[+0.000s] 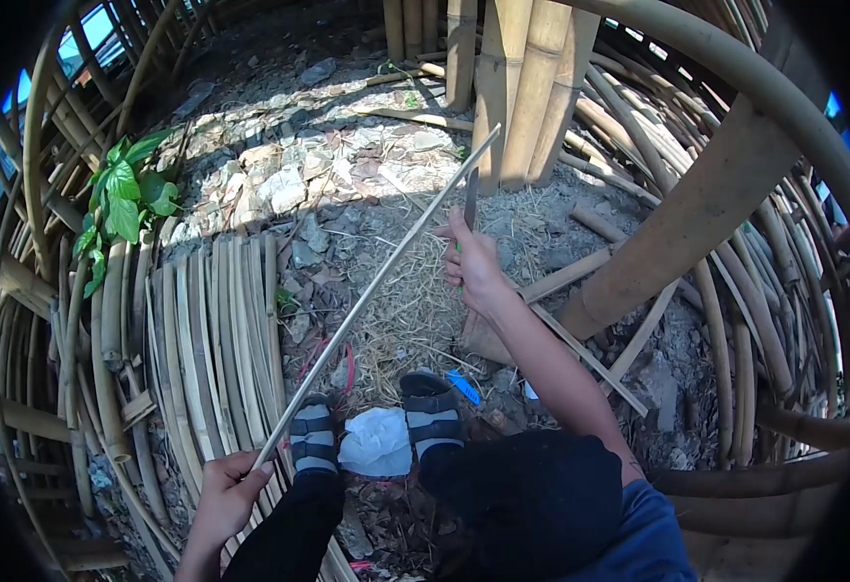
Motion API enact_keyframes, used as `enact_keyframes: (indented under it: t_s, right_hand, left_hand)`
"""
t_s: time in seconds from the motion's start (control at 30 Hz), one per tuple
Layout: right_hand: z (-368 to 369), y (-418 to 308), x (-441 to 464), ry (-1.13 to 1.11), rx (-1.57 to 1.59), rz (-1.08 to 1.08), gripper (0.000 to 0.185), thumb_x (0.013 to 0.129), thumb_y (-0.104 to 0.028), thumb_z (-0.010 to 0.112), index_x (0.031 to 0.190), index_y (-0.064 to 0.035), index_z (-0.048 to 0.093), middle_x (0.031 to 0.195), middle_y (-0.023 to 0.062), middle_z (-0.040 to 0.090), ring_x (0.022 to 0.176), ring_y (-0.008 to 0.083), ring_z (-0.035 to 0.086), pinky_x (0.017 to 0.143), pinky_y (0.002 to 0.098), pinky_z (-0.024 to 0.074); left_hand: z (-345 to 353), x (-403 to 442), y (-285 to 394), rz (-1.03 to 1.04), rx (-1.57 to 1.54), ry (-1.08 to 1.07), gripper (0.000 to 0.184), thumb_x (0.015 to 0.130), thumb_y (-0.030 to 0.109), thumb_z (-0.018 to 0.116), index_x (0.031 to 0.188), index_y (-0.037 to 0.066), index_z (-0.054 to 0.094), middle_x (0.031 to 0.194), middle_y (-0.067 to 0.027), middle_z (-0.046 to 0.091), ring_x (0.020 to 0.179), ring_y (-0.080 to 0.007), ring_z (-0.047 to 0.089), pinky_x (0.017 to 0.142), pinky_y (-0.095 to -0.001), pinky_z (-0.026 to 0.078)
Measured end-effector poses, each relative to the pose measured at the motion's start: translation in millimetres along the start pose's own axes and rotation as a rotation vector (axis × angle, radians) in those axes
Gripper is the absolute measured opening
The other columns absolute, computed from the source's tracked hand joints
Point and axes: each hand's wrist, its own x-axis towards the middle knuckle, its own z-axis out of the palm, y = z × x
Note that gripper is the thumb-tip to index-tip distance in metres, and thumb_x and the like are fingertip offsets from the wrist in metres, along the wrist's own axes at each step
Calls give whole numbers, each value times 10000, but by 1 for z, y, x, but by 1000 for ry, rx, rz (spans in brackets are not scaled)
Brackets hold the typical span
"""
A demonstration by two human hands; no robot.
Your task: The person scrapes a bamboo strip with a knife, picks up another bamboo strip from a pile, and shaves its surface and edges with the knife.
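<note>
My left hand [229, 495], low at the left, is closed around the near end of a long thin bamboo strip [375, 289]. The strip slants up and to the right, its far end in front of the standing bamboo poles. My right hand [475, 264] is wrapped round a knife [471, 199], its blade pointing up and the thumb lying along it. A bit of green handle shows between the fingers. The blade is close beside the upper part of the strip; whether they touch I cannot tell. Pale shavings [401, 301] cover the ground below.
Split bamboo strips [216, 330] lie in a row at left, near a leafy plant [124, 194]. Thick bamboo poles [532, 97] stand ahead; another pole [682, 218] leans at right. A white plastic bag [376, 442] and a blue wrapper [464, 386] lie by my sandals [432, 412].
</note>
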Motion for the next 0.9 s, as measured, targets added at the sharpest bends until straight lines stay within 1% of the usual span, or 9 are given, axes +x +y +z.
enact_keyframes:
  t_s: [0.07,0.13,0.27,0.33,0.4,0.47,0.6,0.8,0.9]
  right_hand:
    - [-6,1,8,-60,169,22,491,893,-555,611,891,-73,521,552,-81,288,407,48,267,382,237,208]
    - [-12,7,7,-137,277,15,420,883,-491,658,847,-96,519,546,-78,298,405,48,280,379,236,210]
    - [-3,15,-3,-117,345,69,360,888,-389,668,777,-132,441,535,-71,293,395,56,287,375,245,229]
    - [3,10,-19,-133,330,69,350,894,-379,660,787,-134,434,534,-69,293,394,58,289,375,248,231]
    - [17,12,-30,-199,282,69,346,903,-376,648,808,-140,413,534,-66,292,395,56,295,375,249,234]
    - [31,14,-49,-256,261,100,343,908,-372,642,805,-138,413,536,-67,295,397,54,294,376,247,232]
    - [65,17,-86,-308,157,117,326,941,-361,606,793,-126,436,526,-69,307,393,53,301,381,237,235]
    - [89,25,-116,-452,129,151,329,963,-369,581,806,-110,451,532,-53,331,407,52,316,393,226,244]
    - [90,27,-122,-485,139,119,372,990,-422,517,815,-98,460,530,-42,336,409,59,319,393,224,252]
  left_hand:
    - [-2,-5,-3,-173,-75,-116,305,937,163,596,1084,-100,642,725,-59,610,659,-121,529,628,-282,430]
    - [5,-5,-14,-174,-203,-90,223,877,61,615,996,-120,668,604,6,514,502,-70,424,488,-232,333]
    - [-6,3,-29,-140,16,-253,303,913,162,608,999,-124,662,642,-57,589,512,-112,511,511,-246,416]
    - [-5,7,-41,-96,-104,-263,470,958,318,556,1067,-133,634,721,-85,635,594,-143,577,592,-271,470]
    - [-1,12,-28,74,29,-71,435,968,283,535,1140,-110,605,762,-95,626,727,-166,586,697,-308,461]
    - [-3,17,-13,222,250,44,603,999,430,441,1234,-116,542,955,-152,644,937,-223,588,881,-354,439]
    - [5,22,31,396,426,134,544,993,380,457,1271,-84,516,1038,-215,630,1000,-305,594,891,-389,443]
    - [38,49,44,349,219,-68,459,1012,312,477,1270,-65,518,904,-126,636,845,-196,626,758,-333,490]
    - [49,57,34,178,-195,-224,350,1021,259,472,998,-56,622,666,-70,590,607,-143,583,590,-298,468]
